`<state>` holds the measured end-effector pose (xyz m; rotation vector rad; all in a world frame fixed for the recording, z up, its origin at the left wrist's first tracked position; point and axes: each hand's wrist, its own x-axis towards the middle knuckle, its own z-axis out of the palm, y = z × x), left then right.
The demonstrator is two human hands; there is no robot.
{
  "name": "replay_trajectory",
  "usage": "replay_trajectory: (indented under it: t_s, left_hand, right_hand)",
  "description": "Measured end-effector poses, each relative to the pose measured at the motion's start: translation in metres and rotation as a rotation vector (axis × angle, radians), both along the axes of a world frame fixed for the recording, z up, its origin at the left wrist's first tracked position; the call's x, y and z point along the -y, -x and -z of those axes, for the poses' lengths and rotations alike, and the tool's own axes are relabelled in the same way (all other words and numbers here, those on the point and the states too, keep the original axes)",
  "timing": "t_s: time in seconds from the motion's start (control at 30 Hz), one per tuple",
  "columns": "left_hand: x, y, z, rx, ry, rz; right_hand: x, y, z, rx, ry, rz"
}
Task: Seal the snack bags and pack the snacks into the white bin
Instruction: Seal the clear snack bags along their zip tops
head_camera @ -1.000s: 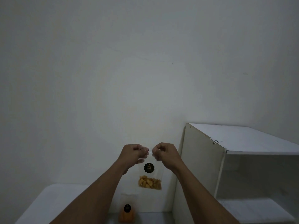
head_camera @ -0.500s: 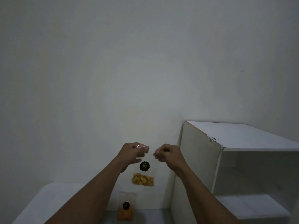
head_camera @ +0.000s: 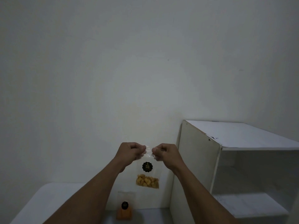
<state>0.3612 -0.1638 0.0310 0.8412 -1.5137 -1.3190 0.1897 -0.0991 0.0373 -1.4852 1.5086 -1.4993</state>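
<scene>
Left hand: fingers pinched shut on the bag's top edge.
Right hand: fingers pinched shut on the same edge.
Held bag: hangs between the hands, snacks at bottom.
Second bag: on the worktop, at 6 o'clock of the held one.
Risk: an uneven pinch could leave the seal partly open; snacks might spill during packing.
White bin: not visible.

The only lettering in sight sits on a round black sticker with a scalloped edge, stuck on the front of the clear snack bag held up above the bench. It carries two short gold words, too small and blurred to make out. Below that bag, a second clear bag stands on the bench with the same kind of black sticker; its print cannot be read either.
</scene>
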Motion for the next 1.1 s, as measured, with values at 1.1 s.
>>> replay_trajectory:
  t_s: [1.1]
  left_hand:
    - [-0.007, 0.020, -0.007, -0.023, -0.327, -0.163]
  right_hand:
    - [0.005, -0.023, 0.038, -0.287, 0.095, 0.270]
